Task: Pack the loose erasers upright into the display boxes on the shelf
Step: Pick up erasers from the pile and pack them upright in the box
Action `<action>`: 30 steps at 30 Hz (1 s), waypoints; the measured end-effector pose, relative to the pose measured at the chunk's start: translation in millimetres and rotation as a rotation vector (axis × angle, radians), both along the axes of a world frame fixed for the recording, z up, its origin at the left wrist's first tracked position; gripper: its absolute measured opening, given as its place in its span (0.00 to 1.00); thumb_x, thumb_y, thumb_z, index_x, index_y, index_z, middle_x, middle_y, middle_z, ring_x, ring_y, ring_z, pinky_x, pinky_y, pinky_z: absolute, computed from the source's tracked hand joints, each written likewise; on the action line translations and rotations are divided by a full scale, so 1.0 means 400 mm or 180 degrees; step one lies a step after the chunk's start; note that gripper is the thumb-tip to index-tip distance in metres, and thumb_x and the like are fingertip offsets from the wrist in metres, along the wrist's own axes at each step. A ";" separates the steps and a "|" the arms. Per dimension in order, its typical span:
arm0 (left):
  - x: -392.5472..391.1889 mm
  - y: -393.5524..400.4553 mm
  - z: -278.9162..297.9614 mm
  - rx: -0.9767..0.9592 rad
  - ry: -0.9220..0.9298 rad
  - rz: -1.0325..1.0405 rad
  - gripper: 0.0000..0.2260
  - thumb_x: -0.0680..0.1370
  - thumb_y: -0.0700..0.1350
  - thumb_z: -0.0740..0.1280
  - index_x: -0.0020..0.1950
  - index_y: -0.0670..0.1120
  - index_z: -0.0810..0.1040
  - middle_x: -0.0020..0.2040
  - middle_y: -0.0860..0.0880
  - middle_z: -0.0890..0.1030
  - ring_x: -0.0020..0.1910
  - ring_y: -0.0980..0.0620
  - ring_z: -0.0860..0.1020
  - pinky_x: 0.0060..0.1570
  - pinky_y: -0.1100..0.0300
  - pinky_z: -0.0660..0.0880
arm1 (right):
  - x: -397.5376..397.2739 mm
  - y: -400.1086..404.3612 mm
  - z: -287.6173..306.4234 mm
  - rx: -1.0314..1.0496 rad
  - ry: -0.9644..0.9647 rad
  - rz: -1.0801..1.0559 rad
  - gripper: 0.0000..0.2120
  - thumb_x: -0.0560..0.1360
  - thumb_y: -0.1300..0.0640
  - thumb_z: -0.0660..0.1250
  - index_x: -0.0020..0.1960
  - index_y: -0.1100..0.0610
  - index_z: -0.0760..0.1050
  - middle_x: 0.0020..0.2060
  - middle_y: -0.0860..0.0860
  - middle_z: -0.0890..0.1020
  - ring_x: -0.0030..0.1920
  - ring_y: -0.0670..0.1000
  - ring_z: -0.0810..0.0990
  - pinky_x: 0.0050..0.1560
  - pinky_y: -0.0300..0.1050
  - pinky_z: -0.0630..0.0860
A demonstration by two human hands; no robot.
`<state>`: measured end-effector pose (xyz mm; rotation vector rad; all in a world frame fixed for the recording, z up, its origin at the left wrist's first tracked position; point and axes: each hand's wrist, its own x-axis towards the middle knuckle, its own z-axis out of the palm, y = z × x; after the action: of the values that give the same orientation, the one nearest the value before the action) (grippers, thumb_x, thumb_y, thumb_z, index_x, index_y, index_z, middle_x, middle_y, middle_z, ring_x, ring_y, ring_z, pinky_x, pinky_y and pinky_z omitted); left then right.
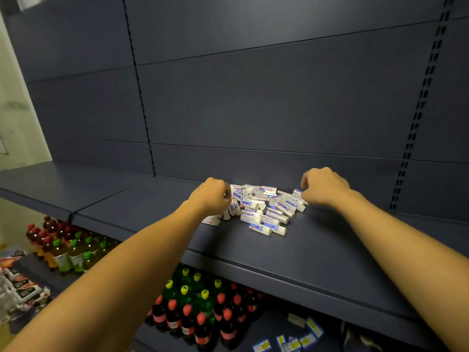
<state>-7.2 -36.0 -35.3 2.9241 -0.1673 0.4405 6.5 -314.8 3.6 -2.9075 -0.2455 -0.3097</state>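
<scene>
White erasers lie heaped loose near the shelf's back edge, none packed and no display box in my view, my left hand and right hand curled at the pile's sides, grip hidden.

A dark blue shelf runs across the scene from far left to near right, with a seam left of centre. On it lies 1 loose heap of erasers, white with blue-and-white sleeves, most on their sides, towards the far edge by the back panel. A few at the heap's left edge may stand upright; that part is half hidden.
</scene>
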 end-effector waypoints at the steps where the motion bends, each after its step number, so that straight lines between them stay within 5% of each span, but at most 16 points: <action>1: 0.018 0.005 -0.001 -0.0019 -0.0023 -0.0048 0.06 0.77 0.40 0.62 0.45 0.46 0.79 0.46 0.47 0.82 0.41 0.48 0.79 0.40 0.55 0.78 | 0.017 0.012 -0.003 0.0050 -0.0008 0.0015 0.13 0.72 0.58 0.67 0.56 0.51 0.79 0.54 0.53 0.81 0.51 0.57 0.80 0.47 0.47 0.77; 5: 0.080 0.023 -0.004 -0.0089 -0.0115 -0.0315 0.10 0.77 0.41 0.63 0.53 0.44 0.83 0.50 0.46 0.83 0.44 0.48 0.80 0.46 0.51 0.81 | 0.074 0.062 -0.024 0.0205 -0.0067 0.0114 0.14 0.73 0.57 0.67 0.57 0.48 0.79 0.53 0.51 0.81 0.51 0.56 0.80 0.45 0.46 0.76; 16: 0.192 0.107 -0.028 -0.0233 -0.0506 -0.0946 0.09 0.78 0.43 0.65 0.55 0.49 0.83 0.47 0.52 0.81 0.39 0.57 0.74 0.47 0.57 0.76 | 0.140 0.161 -0.089 0.0511 -0.0243 0.0286 0.14 0.74 0.60 0.64 0.54 0.45 0.80 0.49 0.48 0.83 0.49 0.54 0.80 0.49 0.49 0.79; 21: 0.225 0.147 -0.027 -0.0512 -0.0822 -0.1234 0.10 0.76 0.41 0.65 0.52 0.50 0.83 0.44 0.54 0.80 0.38 0.60 0.75 0.43 0.62 0.73 | 0.150 0.167 -0.121 0.0663 0.0028 0.0706 0.14 0.74 0.62 0.69 0.53 0.45 0.82 0.42 0.39 0.83 0.37 0.38 0.77 0.48 0.51 0.80; 24: 0.247 0.177 -0.037 -0.0652 -0.0936 -0.1273 0.10 0.77 0.40 0.65 0.53 0.50 0.83 0.43 0.55 0.79 0.39 0.60 0.75 0.43 0.65 0.72 | 0.150 0.160 -0.139 0.0601 0.0198 0.0754 0.18 0.73 0.65 0.70 0.53 0.42 0.82 0.43 0.37 0.83 0.31 0.37 0.75 0.41 0.48 0.80; 30: 0.270 0.209 -0.065 -0.1180 -0.1072 -0.1228 0.11 0.75 0.37 0.66 0.49 0.50 0.84 0.40 0.57 0.80 0.38 0.60 0.76 0.42 0.72 0.67 | 0.149 0.170 -0.143 0.0281 0.0417 0.0911 0.16 0.74 0.58 0.75 0.56 0.39 0.83 0.47 0.33 0.78 0.39 0.36 0.74 0.39 0.30 0.65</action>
<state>100.8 47.6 -61.1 2.3634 -0.6100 0.7947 66.3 -246.9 -53.7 -2.7422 -0.6016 -0.0803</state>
